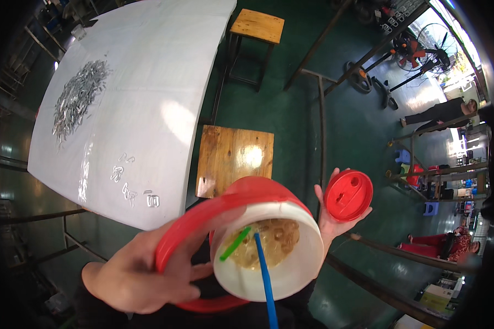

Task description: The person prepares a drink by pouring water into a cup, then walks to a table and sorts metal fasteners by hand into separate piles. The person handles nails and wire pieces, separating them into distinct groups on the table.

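My left hand [129, 274] is wrapped around the handle of a large red mug [307, 257], tilted so its white inside faces me. A pale amber drink with ice [277, 247] lies at the bottom. A green straw [235, 245] and a longer blue straw [265, 274] stand in it, the blue one reaching past the rim. To the right of the mug, my right hand [327, 226] holds a round red lid [348, 196] with small openings, its fingers behind the lid. The mug hides part of that wrist.
A white-covered table [148, 93] at left bears a heap of small shiny metal pieces [79, 98] and several loose ones [129, 192]. Wooden stools [236, 156] stand beside it. Metal rails [321, 126], a fan [422, 55] and two people [450, 112] are at right.
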